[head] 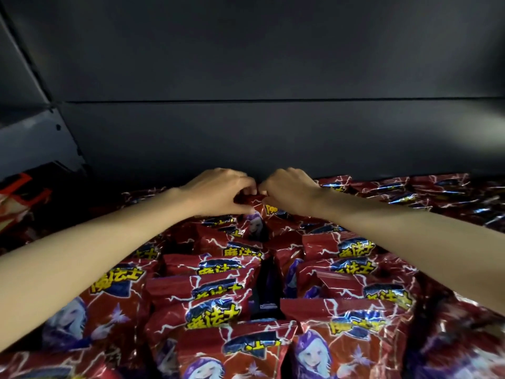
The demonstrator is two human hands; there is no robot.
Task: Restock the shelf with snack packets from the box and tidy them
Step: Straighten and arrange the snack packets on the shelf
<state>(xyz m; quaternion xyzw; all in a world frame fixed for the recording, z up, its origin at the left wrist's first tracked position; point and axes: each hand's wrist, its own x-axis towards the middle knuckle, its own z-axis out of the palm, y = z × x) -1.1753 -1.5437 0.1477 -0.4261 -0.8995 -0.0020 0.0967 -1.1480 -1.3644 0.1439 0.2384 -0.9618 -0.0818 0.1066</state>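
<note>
Red snack packets [235,318] with yellow lettering and a purple-haired figure fill the shelf in several rows, standing upright and overlapping. At the back of the middle row, my left hand [218,192] and my right hand [289,191] both pinch the top edge of one upright red packet [255,214]. The fingertips of the two hands meet over it. A dark gap [266,285] shows between two rows in the middle. The box is not in view.
The dark grey back panel of the shelf [259,138] rises right behind my hands. A metal shelf bracket [43,138] stands at the left. Red and white packaging [16,203] lies in shadow at the far left.
</note>
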